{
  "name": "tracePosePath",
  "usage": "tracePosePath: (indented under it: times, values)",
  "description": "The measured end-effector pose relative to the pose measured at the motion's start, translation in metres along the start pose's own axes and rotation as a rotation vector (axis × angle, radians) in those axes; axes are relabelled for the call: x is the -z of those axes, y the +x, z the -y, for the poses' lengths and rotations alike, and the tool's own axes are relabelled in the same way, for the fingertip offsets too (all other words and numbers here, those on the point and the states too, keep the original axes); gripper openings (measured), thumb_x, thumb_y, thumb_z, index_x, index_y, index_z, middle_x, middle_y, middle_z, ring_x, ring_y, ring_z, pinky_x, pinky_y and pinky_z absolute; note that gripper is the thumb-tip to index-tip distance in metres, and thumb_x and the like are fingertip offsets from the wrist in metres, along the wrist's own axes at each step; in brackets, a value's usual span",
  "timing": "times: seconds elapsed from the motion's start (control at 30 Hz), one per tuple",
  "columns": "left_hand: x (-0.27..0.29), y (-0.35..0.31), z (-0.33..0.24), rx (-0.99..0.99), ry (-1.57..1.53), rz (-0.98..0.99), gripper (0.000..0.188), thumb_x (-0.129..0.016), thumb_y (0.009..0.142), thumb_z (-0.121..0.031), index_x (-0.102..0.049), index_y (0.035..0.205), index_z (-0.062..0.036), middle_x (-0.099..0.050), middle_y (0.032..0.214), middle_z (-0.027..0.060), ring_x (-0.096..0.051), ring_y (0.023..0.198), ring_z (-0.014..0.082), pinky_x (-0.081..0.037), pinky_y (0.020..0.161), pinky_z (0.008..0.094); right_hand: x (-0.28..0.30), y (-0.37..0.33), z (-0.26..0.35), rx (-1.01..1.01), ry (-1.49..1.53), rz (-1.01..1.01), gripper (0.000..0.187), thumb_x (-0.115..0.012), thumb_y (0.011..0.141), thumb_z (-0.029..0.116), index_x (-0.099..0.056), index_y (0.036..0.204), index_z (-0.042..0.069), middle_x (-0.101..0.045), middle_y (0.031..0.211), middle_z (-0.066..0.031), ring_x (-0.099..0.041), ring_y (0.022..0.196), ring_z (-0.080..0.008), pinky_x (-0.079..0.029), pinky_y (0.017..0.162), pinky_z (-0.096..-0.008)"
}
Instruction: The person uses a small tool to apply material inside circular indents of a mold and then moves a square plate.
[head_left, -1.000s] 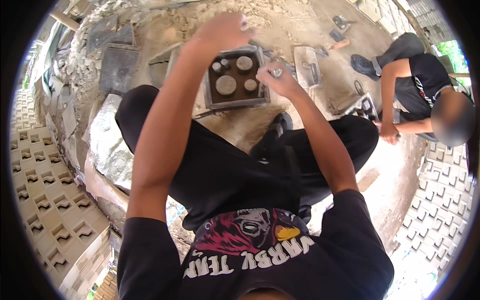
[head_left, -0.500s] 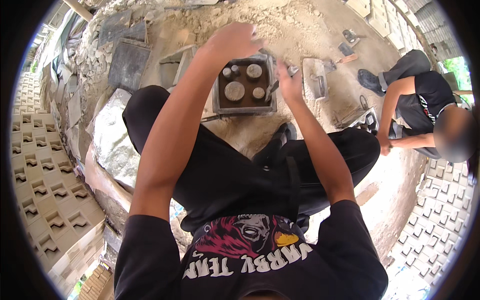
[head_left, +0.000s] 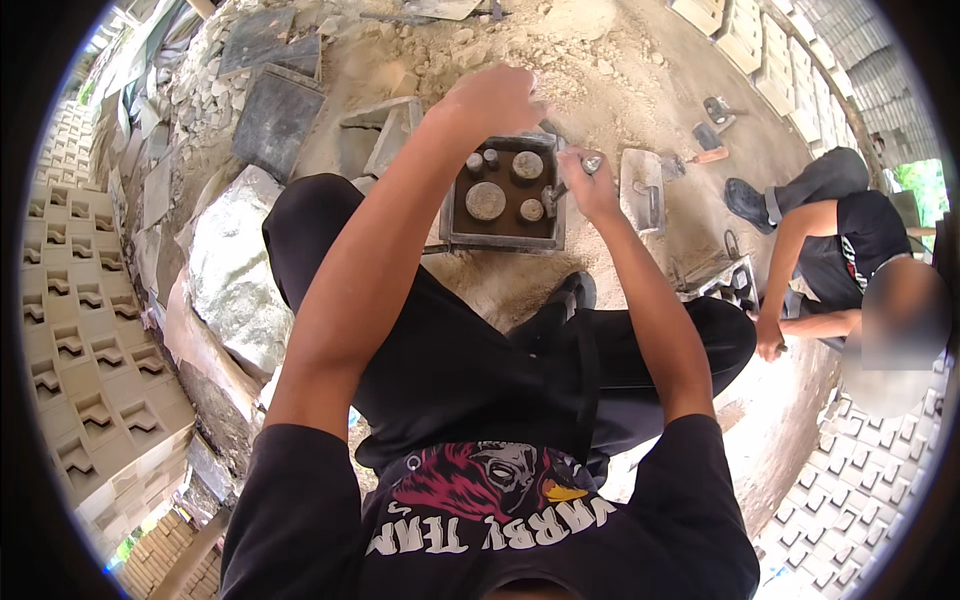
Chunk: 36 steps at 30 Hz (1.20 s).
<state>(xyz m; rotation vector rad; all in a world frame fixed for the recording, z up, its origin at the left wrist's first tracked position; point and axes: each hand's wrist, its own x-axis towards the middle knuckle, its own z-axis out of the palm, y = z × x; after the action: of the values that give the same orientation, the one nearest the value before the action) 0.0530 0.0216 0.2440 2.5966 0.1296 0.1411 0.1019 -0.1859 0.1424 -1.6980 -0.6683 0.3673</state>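
Observation:
A square dark frame [head_left: 503, 243] lies on the ground before me, with a brown, smooth-looking fill [head_left: 515, 190] inside. Several grey round pieces sit in it: a large disc [head_left: 486, 201], a smaller disc [head_left: 527, 166] and some little round ones. My left hand [head_left: 505, 100] hangs over the frame's far side, its fingers smeared by motion. Closed around a small metal tool [head_left: 593, 164] is my right hand [head_left: 592, 187], at the frame's right side. The tool's thin end points down and left, near a small disc [head_left: 531, 210]; its exact kind is unclear.
Right of the frame lie a pale tray-like piece with a handle [head_left: 642, 190] and a wooden-handled trowel [head_left: 705, 156]. A co-worker [head_left: 835, 250] crouches at the right beside another dark frame [head_left: 735, 283]. Dark slabs [head_left: 278, 120], a pale sack [head_left: 225, 235] and stacked blocks [head_left: 95, 370] stand left.
The whole view has shifted, so the frame appears slightly lower and farther right. Both hands stay about the same place over the frame; the tool shows more plainly in my right hand.

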Motion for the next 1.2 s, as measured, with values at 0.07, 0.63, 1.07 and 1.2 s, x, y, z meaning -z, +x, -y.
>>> tracePosePath:
  times: [0.07, 0.63, 1.07, 1.2]
  values:
    - [0.005, 0.0, -0.011, 0.073, 0.008, 0.055, 0.04, -0.059, 0.085, -0.036, -0.065, 0.098, 0.0012, -0.068, 0.095, 0.021, -0.065, 0.091, 0.0376, -0.05, 0.081, 0.0457, 0.001, -0.001, 0.001, 0.072, 0.019, 0.052, 0.027, -0.057, 0.092, 0.02, -0.06, 0.073, 0.001, -0.054, 0.064, -0.0001, -0.05, 0.062, -0.0088, -0.041, 0.058, -0.0282]
    - [-0.144, -0.012, 0.136, 0.285, 0.096, 0.192, 0.032, -0.066, 0.083, -0.026, -0.069, 0.113, -0.015, -0.068, 0.108, 0.0144, -0.064, 0.102, 0.0323, -0.05, 0.09, 0.0426, -0.03, 0.03, -0.012, 0.052, 0.048, 0.17, 0.033, -0.052, 0.091, 0.014, -0.044, 0.062, 0.003, -0.044, 0.056, -0.0016, -0.043, 0.054, -0.0082, -0.036, 0.051, -0.0292]
    - [-0.179, 0.017, 0.148, 0.581, -0.306, 0.238, 0.032, -0.082, 0.071, -0.037, -0.075, 0.091, -0.0134, -0.07, 0.103, 0.0136, -0.065, 0.103, 0.028, -0.05, 0.089, 0.0411, -0.061, 0.067, -0.015, 0.097, -0.09, -0.192, 0.034, -0.053, 0.092, 0.015, -0.046, 0.063, -0.002, -0.048, 0.053, -0.0135, -0.045, 0.046, -0.0188, -0.034, 0.046, -0.037]
    - [-0.183, 0.022, 0.148, 0.699, -0.33, 0.242, 0.033, -0.084, 0.069, -0.033, -0.074, 0.094, -0.013, -0.07, 0.106, 0.0125, -0.064, 0.104, 0.0276, -0.049, 0.091, 0.0404, -0.074, 0.071, -0.023, 0.052, -0.171, -0.351, 0.036, -0.055, 0.091, 0.017, -0.049, 0.061, -0.001, -0.049, 0.05, -0.0137, -0.049, 0.045, -0.0202, -0.037, 0.047, -0.0367]
